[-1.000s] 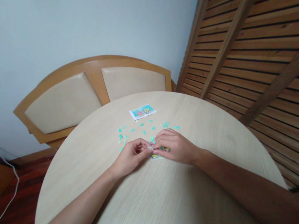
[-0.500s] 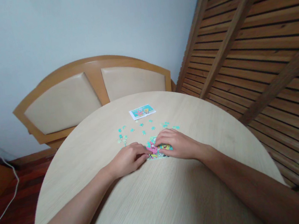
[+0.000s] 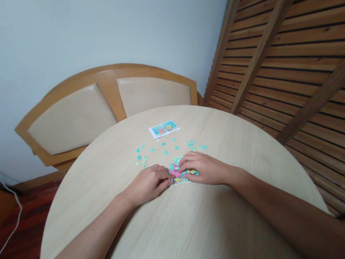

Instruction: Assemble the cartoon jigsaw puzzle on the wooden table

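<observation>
A partly joined jigsaw puzzle (image 3: 176,172) with a pink starfish character and a yellow figure lies flat on the table, between my hands. My left hand (image 3: 150,184) grips its left edge, thumb and fingers bent against it. From the right, my right hand (image 3: 204,168) reaches over the puzzle, its curved fingers and thumb gripping the right part and hiding some of it. Loose teal puzzle pieces (image 3: 163,144) lie scattered beyond the puzzle. A small group of pieces (image 3: 190,144) sits just past my right fingers, and more pieces (image 3: 139,157) lie beyond my left hand.
A picture card (image 3: 164,128) showing the same characters lies farther back on the round wooden table (image 3: 138,247). Behind the table stands a padded wooden headboard (image 3: 112,75) against the wall. Slatted wood (image 3: 292,42) rises at the right. A white cable (image 3: 18,213) hangs at the left.
My right hand has shifted slightly down over the puzzle, its fingers still on it. My left hand has edged very slightly right along the puzzle's left side.
</observation>
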Motion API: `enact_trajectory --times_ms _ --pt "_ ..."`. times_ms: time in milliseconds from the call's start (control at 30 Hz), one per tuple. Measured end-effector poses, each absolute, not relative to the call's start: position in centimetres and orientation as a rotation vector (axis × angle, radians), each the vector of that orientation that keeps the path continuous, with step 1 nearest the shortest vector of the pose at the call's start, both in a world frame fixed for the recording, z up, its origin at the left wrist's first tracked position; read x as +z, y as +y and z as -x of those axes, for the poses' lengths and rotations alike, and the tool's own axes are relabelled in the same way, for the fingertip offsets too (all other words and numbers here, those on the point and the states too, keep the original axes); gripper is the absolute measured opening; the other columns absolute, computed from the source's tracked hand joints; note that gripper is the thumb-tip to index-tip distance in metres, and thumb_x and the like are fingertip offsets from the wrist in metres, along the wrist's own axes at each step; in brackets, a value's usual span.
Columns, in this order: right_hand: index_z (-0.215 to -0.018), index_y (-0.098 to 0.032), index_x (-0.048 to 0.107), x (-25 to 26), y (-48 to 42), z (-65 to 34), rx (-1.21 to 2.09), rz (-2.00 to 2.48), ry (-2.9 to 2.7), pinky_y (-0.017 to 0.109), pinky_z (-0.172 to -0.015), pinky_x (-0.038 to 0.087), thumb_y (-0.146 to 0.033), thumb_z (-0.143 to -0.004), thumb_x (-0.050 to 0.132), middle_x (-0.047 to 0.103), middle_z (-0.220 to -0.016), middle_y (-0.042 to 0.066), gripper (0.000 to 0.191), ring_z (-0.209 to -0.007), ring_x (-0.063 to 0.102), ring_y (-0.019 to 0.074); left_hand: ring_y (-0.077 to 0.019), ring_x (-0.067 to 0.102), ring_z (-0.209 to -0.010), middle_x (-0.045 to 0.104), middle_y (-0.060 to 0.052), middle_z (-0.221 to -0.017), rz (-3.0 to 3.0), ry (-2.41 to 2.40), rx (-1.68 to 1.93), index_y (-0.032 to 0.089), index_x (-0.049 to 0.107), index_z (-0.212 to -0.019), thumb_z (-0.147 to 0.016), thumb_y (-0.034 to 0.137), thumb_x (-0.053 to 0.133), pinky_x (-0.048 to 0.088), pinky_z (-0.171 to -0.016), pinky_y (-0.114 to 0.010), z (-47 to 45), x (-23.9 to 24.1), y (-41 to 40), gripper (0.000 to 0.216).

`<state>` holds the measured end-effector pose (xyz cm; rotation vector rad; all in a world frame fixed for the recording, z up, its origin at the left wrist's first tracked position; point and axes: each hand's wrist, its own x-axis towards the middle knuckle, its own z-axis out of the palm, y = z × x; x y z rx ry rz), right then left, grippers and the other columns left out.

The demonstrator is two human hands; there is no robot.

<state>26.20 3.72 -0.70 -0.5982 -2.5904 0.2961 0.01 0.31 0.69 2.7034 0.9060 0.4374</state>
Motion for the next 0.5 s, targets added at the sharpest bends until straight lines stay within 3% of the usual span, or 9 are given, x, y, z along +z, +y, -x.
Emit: enact_trajectory --times_ms 300,500 --pt "-0.107 -0.021 0.073 -0.47 3.53 -26.17 0.295 0.602 -2.595 0.038 -0.095 0.048 -0.017 -0.09 0.064 0.072 -0.11 0.008 0.02 -0.105 0.064 0.0216 -0.0197 0.065 -0.094 0.073 -0.007 -0.104 -2.703 0.909 0.44 0.024 0.07 -0.121 -0.107 0.034 0.044 0.048 -0.085 -0.031 0.09 1.05 0.32 0.031" --pt "-0.111 -0.023 0.073 -0.54 3.55 -26.21 0.308 0.606 -2.596 0.038 -0.095 0.049 -0.018 -0.091 0.065 0.072 -0.11 0.008 0.022 -0.105 0.064 0.0215 -0.0205 0.064 -0.091 0.071 -0.006 -0.096 -2.648 1.035 0.464 0.022 0.068 -0.118 -0.103 0.037 0.053 0.049 -0.083 -0.032 0.29 0.63 0.53 0.027"
